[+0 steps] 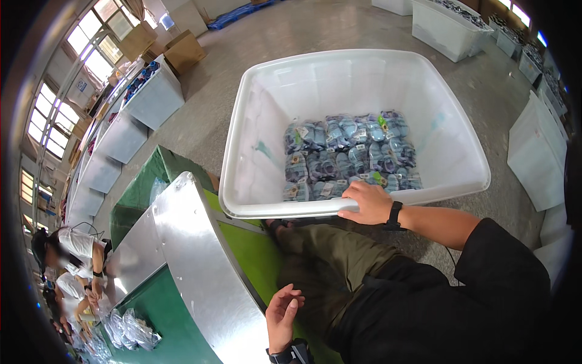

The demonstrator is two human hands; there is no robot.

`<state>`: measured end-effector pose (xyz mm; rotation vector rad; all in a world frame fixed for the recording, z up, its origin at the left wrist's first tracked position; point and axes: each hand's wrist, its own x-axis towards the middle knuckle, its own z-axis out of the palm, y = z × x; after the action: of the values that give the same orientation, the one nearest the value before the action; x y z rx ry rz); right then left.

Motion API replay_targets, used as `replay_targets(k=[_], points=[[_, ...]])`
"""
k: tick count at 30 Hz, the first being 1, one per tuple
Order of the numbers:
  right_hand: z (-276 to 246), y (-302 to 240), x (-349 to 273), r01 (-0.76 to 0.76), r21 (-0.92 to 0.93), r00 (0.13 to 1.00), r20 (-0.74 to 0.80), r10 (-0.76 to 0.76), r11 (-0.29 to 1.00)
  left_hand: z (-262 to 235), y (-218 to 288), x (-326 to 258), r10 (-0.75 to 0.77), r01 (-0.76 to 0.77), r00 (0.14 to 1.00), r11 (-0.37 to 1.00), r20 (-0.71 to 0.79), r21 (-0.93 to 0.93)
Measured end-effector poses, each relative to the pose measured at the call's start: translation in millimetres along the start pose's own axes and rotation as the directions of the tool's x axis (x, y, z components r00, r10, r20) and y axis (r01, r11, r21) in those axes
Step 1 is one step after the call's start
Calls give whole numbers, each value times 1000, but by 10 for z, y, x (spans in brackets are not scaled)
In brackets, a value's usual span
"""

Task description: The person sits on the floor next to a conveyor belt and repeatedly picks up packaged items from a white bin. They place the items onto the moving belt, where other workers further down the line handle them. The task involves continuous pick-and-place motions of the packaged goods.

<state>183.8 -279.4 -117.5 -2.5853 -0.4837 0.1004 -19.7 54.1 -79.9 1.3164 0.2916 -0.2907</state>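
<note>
A large white plastic bin [267, 91] stands in front of me. Rows of blue-grey footwear in clear plastic bags [354, 161] cover its bottom, with small tags and a few bright green bits among them. My right hand [368, 203] grips the bin's near rim, fingers over the top edge. Lower down, my left hand [282, 318] hangs beside the metal edge of a work table [188, 242]. Its fingers are loosely curled and apart, and nothing is in them.
The table's green belt [163, 315] carries clear-bagged items [130, 329] at left, where people [79, 255] work. Behind the table sits a green-covered box [142, 188]. Other white bins [151, 94] line the left wall; more [448, 30] stand at back right and right.
</note>
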Motion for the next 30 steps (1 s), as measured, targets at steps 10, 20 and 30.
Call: replay_targets(k=[10, 20, 30], points=[[27, 19, -5, 24, -14, 1000, -7, -24, 1000, -16, -25, 8, -7, 7, 1000, 1000, -11, 3], [8, 10, -8, 5, -15, 1000, 17, -4, 1000, -23, -49, 24, 13, -13, 1000, 1000, -9, 6], [170, 31, 20, 191, -29, 959, -207, -193, 981, -113, -210, 78, 82, -83, 996, 997, 44, 11]])
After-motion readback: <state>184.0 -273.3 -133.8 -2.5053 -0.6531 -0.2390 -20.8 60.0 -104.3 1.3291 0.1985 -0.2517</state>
